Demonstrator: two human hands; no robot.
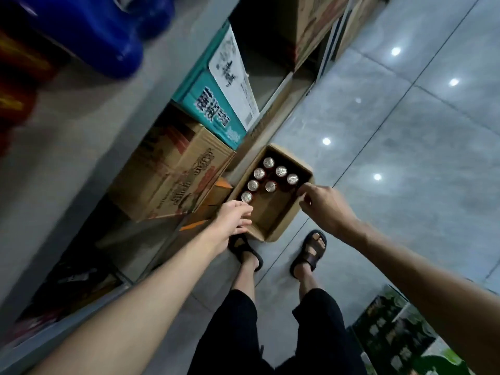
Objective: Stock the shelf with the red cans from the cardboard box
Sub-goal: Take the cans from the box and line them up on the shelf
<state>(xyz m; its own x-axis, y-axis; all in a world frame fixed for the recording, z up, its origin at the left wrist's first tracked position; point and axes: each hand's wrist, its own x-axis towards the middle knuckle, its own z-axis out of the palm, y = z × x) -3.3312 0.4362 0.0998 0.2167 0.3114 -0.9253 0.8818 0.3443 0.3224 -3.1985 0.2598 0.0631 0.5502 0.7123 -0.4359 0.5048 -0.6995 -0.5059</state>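
An open cardboard box (281, 226) sits on the tiled floor by my feet. Several red cans (270, 186) with silver tops stand upright in its far half; the near half is bare. My left hand (235, 216) reaches over the box's left rim, fingers apart, just short of the nearest can (246, 196). My right hand (323, 205) hovers at the box's right rim, fingers loosely curled, holding nothing. The shelf (89, 109) runs along the left, its grey board above the box.
Under the shelf stand a brown printed carton (173, 171) and a teal and white carton (216, 104). Blue containers (108, 31) sit on the shelf at top left. A green printed case (397, 328) lies at bottom right. My sandalled feet (308, 253) stand just behind the box.
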